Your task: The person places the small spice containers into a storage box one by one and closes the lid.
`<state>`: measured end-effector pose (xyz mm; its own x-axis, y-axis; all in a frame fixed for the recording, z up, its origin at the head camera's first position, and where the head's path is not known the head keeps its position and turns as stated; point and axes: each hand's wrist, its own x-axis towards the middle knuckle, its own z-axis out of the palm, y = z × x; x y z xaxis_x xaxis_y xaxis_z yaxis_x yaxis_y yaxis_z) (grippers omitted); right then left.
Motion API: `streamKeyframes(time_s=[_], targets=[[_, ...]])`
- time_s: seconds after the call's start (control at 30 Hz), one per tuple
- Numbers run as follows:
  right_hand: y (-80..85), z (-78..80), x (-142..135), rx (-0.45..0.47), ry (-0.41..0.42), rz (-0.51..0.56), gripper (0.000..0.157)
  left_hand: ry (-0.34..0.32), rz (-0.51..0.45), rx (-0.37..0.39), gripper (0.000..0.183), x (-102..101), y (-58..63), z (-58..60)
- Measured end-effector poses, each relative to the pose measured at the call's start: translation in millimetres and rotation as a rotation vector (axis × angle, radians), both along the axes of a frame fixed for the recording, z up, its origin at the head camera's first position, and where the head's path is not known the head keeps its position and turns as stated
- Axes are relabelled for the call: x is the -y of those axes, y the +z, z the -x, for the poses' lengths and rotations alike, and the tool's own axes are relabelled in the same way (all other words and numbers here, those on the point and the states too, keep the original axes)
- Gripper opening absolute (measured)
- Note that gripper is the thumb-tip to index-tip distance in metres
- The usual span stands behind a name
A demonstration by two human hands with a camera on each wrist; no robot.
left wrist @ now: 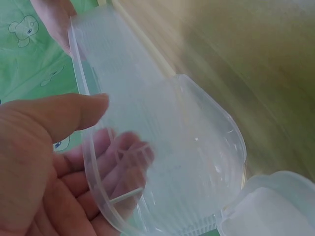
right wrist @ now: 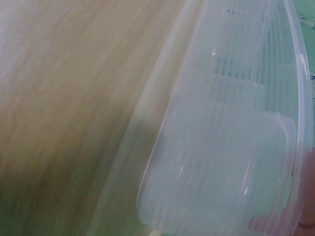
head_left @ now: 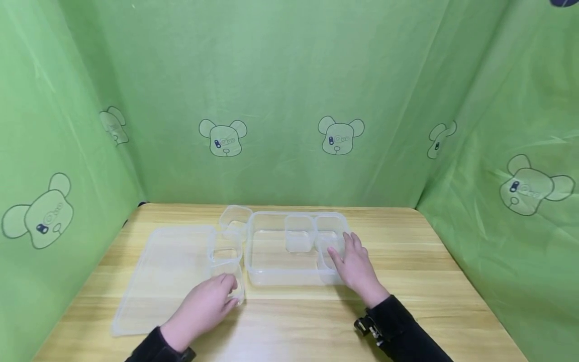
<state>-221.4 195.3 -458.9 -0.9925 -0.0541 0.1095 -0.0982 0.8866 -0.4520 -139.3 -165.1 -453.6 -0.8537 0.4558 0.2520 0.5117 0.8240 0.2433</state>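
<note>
My left hand is at the nearest small clear plastic container, beside the large box. In the left wrist view its thumb crosses the rim and its curled fingers show through the clear wall, gripping the container. My right hand is over the right end of the large clear plastic box. Its thumb is spread from the fingers, above a small container inside the box. Another small container sits to its left. In the right wrist view, only part of the right hand shows at the edge.
A large flat translucent lid lies on the wooden table at the left. Two more small containers, a middle one and a far one, stand between lid and box. Green cloth surrounds the table.
</note>
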Motion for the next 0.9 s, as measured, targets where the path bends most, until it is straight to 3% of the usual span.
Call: streamKeyframes(time_s=[0.37,0.9], targets=[[-0.7,0.1,0.8,0.005,-0.004,0.003,0.074,-0.051,-0.031,0.062,0.023,0.4,0.6,1.8],[-1.4,1.7,0.2,0.008,-0.004,0.005,0.072,-0.079,-0.02,0.016,0.017,2.3,6.1,0.6]])
